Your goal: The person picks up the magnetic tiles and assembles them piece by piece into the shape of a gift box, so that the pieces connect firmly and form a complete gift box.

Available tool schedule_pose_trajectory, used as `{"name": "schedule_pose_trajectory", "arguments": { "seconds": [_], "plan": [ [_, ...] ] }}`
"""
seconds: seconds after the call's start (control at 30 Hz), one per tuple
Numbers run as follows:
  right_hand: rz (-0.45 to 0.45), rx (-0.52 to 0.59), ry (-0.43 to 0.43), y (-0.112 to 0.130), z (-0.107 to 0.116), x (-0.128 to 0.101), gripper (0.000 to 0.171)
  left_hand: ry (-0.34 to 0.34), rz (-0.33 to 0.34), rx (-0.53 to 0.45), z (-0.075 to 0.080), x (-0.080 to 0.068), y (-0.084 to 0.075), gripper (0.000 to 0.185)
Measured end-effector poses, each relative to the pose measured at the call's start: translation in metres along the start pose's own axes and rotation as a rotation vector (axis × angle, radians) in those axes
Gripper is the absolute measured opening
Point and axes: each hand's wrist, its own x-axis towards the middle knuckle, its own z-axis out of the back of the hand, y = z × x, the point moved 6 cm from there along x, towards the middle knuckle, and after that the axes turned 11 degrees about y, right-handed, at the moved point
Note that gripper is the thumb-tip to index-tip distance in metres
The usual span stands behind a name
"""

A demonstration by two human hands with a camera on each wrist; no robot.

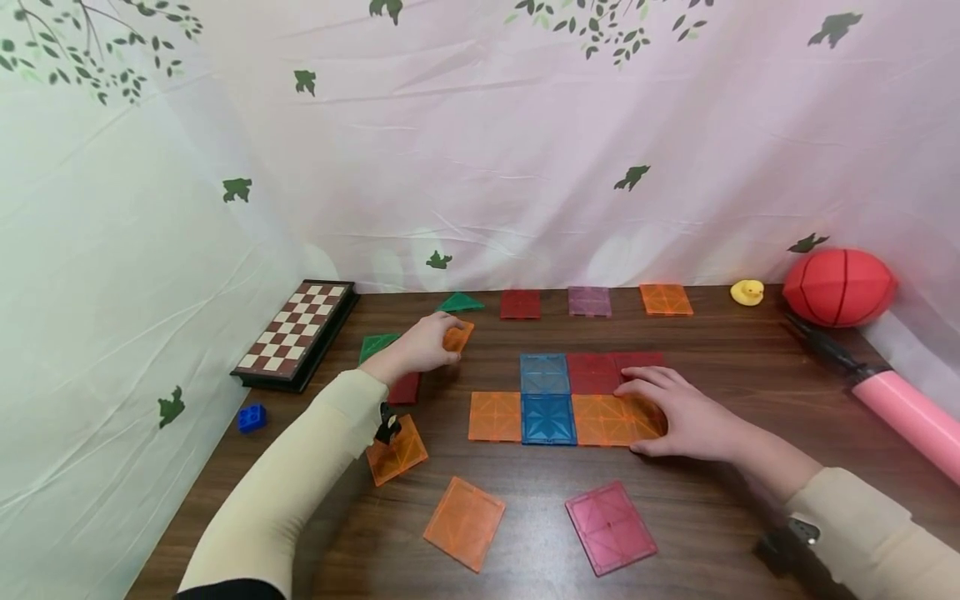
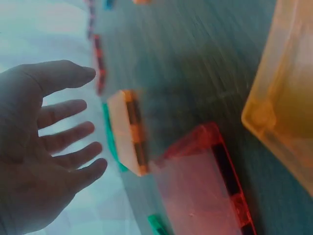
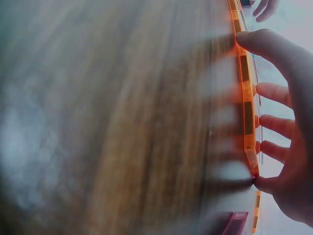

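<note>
My left hand (image 1: pixel 429 342), fingers spread, is over the far left part of the table, right by an orange magnetic tile (image 1: pixel 459 337). In the left wrist view that orange tile (image 2: pixel 126 132) lies on the table, apart from the fingertips. A red tile (image 1: pixel 406 389) and a green tile (image 1: pixel 377 345) lie partly hidden by this arm. My right hand (image 1: pixel 693 417) holds an orange tile (image 1: pixel 643 417) by its edges, thumb at the near side and fingers at the far side. It is at the right end of a flat two-row block of blue tiles (image 1: pixel 548 419), red tiles (image 1: pixel 591 373) and orange tiles (image 1: pixel 495 417).
Loose orange tiles (image 1: pixel 465 523) and a pink tile (image 1: pixel 611 527) lie in front. Along the back stand out a green triangle (image 1: pixel 460 302), several tiles, a yellow duck (image 1: pixel 747 292) and a red ball (image 1: pixel 840 287). A chessboard (image 1: pixel 296 333) and blue brick (image 1: pixel 252 417) lie left; a pink pump (image 1: pixel 907 417) lies right.
</note>
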Motion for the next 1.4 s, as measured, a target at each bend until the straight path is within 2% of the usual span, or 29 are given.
{"name": "schedule_pose_trajectory", "arguments": {
  "seconds": [0.23, 0.47, 0.63, 0.9, 1.4],
  "plan": [
    [-0.004, 0.007, 0.010, -0.002, 0.000, 0.000, 0.071, 0.061, -0.004, 0.102, -0.006, 0.021, 0.017, 0.068],
    [-0.008, 0.014, 0.015, -0.003, 0.001, -0.001, 0.072, 0.090, -0.012, 0.128, -0.007, 0.025, 0.019, 0.069],
    [-0.015, 0.022, 0.019, -0.002, 0.001, -0.001, 0.072, 0.073, -0.038, 0.116, -0.012, 0.024, 0.010, 0.067],
    [-0.018, 0.019, 0.019, -0.002, 0.000, -0.001, 0.073, 0.065, -0.078, 0.157, -0.026, 0.021, -0.011, 0.066],
    [0.001, 0.018, 0.011, -0.003, -0.001, 0.000, 0.072, 0.094, -0.148, 0.171, -0.042, 0.012, -0.041, 0.064]
  ]
}}
